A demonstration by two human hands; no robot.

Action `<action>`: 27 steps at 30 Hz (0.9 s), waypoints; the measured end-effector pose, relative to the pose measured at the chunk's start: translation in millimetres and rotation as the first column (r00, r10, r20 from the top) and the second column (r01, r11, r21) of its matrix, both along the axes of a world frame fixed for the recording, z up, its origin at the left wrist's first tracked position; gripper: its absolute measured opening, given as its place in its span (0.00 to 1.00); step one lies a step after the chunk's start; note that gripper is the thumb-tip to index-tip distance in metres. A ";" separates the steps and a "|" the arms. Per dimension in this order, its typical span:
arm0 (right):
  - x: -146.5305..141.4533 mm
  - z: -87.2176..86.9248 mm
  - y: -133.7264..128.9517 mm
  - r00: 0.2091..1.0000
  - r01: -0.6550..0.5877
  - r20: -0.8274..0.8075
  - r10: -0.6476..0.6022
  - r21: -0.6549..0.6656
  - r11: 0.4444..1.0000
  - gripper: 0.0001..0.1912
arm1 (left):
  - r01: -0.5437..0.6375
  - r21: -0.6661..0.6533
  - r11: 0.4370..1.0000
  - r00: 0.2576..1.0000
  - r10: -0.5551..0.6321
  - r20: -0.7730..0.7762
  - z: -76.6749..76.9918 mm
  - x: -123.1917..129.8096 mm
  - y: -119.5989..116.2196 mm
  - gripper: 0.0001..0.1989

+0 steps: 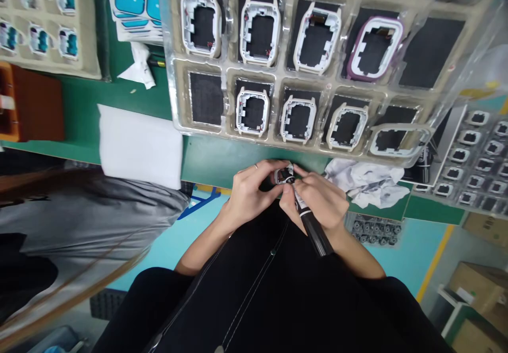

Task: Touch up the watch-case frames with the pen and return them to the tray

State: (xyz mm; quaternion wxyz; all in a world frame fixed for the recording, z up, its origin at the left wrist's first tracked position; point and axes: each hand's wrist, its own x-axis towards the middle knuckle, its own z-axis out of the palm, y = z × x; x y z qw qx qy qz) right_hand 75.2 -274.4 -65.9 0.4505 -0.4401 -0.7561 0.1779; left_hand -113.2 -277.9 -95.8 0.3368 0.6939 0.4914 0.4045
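Note:
My left hand (pixel 254 191) is closed round a small watch case (pixel 279 176), held up at the near edge of the green table. Only part of the case shows between the fingers. In my right hand (pixel 321 199) is a black marker pen (pixel 315 234), gripped near its front end, with its tip side at the case. Whether the tip touches the case I cannot tell. Just beyond the hands lies a clear plastic tray (pixel 230 138) with several white watch cases (pixel 260 30) and a purple-rimmed one (pixel 354 59) in its pockets.
A white foam sheet (pixel 138 146) overhangs the table edge at left, beside a seated person's grey clothing (pixel 99 220). Crumpled white paper (pixel 369 181) lies right of my hands. An orange bin (pixel 34 101) and another parts tray (pixel 85 51) stand far left; more trays (pixel 476 157) are at right.

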 end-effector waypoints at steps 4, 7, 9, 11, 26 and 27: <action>2.4 -2.3 -0.6 0.995 0.065 -0.066 -0.073 -0.122 0.990 0.12 | -0.005 -0.012 1.000 1.000 0.006 0.004 -0.9 0.2 0.2 0.14; 6.9 -5.2 -1.7 0.992 0.074 -0.091 -0.091 -0.172 0.982 0.12 | -0.009 -0.028 1.000 1.000 0.010 0.021 -2.2 0.3 0.6 0.15; 8.7 -7.5 -2.3 0.993 0.054 -0.100 -0.069 -0.142 0.988 0.12 | -0.011 -0.038 0.999 1.000 0.012 0.028 -2.8 -0.3 1.4 0.16; 9.7 -10.0 -2.6 0.991 0.044 -0.120 -0.060 -0.134 0.990 0.12 | -0.014 -0.053 0.998 1.000 0.015 0.024 -3.0 -0.9 2.7 0.18; 8.9 -1.3 -7.7 0.988 0.051 -0.135 -0.072 -0.158 0.986 0.11 | -0.033 -0.127 0.991 0.997 0.043 0.072 -0.6 -2.2 2.8 0.24; 9.2 -0.7 -7.1 0.990 0.038 -0.126 -0.058 -0.158 0.987 0.11 | -0.031 -0.117 0.993 0.996 0.040 0.080 -1.8 -2.3 2.6 0.23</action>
